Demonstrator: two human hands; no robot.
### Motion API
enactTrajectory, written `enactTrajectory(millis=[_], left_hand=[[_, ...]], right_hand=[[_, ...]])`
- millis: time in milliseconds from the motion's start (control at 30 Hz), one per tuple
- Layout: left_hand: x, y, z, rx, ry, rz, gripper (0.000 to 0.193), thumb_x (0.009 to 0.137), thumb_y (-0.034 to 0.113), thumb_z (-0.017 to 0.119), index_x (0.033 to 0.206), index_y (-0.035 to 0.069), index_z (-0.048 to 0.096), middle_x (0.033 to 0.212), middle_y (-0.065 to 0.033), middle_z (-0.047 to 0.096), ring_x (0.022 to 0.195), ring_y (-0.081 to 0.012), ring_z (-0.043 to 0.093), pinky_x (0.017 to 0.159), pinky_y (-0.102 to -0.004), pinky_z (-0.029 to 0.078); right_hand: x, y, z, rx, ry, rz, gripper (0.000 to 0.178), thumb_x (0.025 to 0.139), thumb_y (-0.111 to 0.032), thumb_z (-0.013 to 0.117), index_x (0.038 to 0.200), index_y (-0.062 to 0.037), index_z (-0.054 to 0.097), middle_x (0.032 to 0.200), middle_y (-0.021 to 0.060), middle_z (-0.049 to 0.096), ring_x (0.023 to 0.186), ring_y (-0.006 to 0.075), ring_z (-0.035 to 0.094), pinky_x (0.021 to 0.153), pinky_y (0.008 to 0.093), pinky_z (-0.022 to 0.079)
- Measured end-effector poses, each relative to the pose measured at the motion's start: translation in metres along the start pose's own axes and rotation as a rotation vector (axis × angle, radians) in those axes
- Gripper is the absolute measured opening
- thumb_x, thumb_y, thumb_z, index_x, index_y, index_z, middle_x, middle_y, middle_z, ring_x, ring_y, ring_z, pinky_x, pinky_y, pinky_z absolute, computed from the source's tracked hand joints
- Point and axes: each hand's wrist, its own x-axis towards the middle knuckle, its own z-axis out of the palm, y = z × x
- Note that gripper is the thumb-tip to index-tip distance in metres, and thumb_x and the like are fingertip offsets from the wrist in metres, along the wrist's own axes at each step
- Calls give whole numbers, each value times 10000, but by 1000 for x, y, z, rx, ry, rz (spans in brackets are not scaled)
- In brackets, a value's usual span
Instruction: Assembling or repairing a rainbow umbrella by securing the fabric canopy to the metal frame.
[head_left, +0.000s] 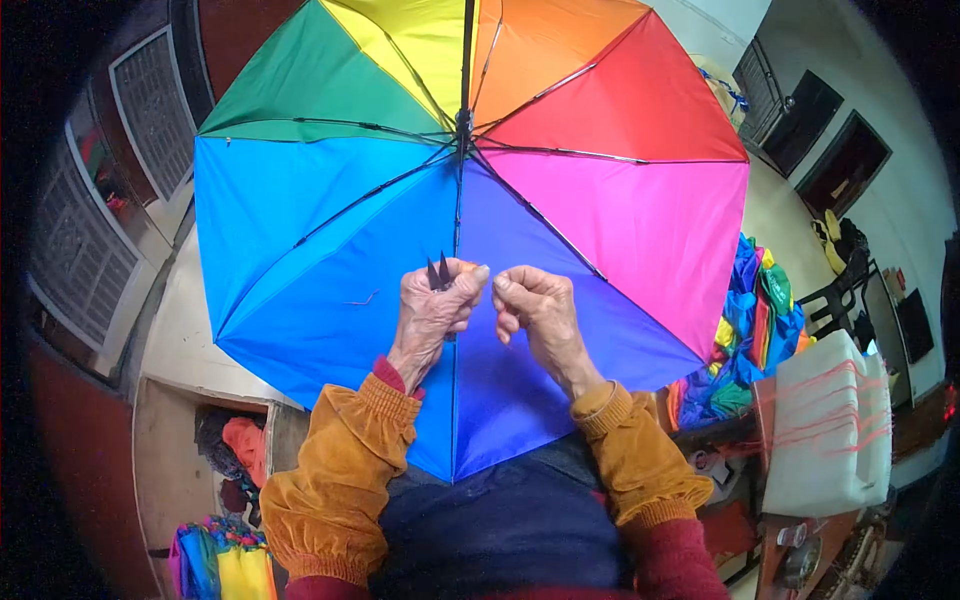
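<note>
An open rainbow umbrella (640,240) lies inside-up in front of me, its black ribs (545,215) spreading from a black shaft (467,60). Above its blue and purple panels, my left hand (430,315) is closed around small dark thread snips (438,274) whose two blade tips point up. Close beside it, my right hand (545,315) has thumb and forefinger pinched together, the other fingers curled. Whatever sits in that pinch is too small to make out. The fingertips of both hands are nearly touching. A short loose thread (362,300) rests on the blue panel.
At right, a pile of rainbow umbrellas (750,320) lies near a white block-like container (830,430) draped with red threads. More folded rainbow fabric (222,560) is at lower left, below an open compartment holding cloth (245,450). A chair (845,290) stands farther right.
</note>
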Motion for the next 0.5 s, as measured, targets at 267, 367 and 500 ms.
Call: enactTrajectory(millis=[267,367,500], left_hand=[[-1,-18,3,42,35,76,156,825,180,648,834,35,589,602,-3,527,416,-18,362,352,-173,241],[0,-21,1,58,55,87,156,835,187,636,833,44,573,627,-10,542,418,-19,356,355,-171,242],[1,-20,3,-39,59,89,128,857,171,602,817,73,531,629,1,526,422,-18,341,356,-170,245]], right_hand=[[-4,4,5,184,49,17,154,869,-108,540,781,16,568,640,35,525,443,80,466,395,231,419],[-5,5,4,131,-10,77,164,864,-148,568,780,-7,572,654,45,531,466,80,456,414,243,416],[-7,4,-5,66,-101,208,175,859,-159,573,765,-12,565,645,41,530,474,79,462,424,231,404]])
